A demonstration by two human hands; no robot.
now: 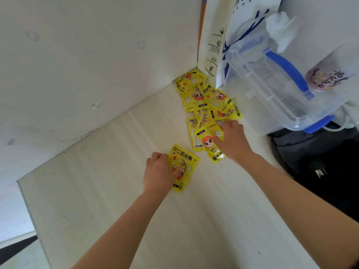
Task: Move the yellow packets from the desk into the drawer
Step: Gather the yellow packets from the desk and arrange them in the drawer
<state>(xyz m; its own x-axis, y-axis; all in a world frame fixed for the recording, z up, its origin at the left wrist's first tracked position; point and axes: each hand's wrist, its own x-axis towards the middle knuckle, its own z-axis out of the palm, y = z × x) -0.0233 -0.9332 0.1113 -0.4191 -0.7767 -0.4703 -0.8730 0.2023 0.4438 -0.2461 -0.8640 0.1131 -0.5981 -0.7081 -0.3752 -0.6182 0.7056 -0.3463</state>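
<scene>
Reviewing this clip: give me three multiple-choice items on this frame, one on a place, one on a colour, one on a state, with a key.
1. Where does the pile of packets reach?
A. the desk's back corner
B. the floor
C. inside the box

2. What colour are the handles of the clear storage box?
A. red
B. blue
C. green

3. What is the left hand doing?
A. hanging idle
B. gripping a single packet
C. pressing the wall

Key: 1 A, packets lie against the walls' corner; 2 B, blue handles; 3 B, thumb over it, fingers curled at its edge.
</scene>
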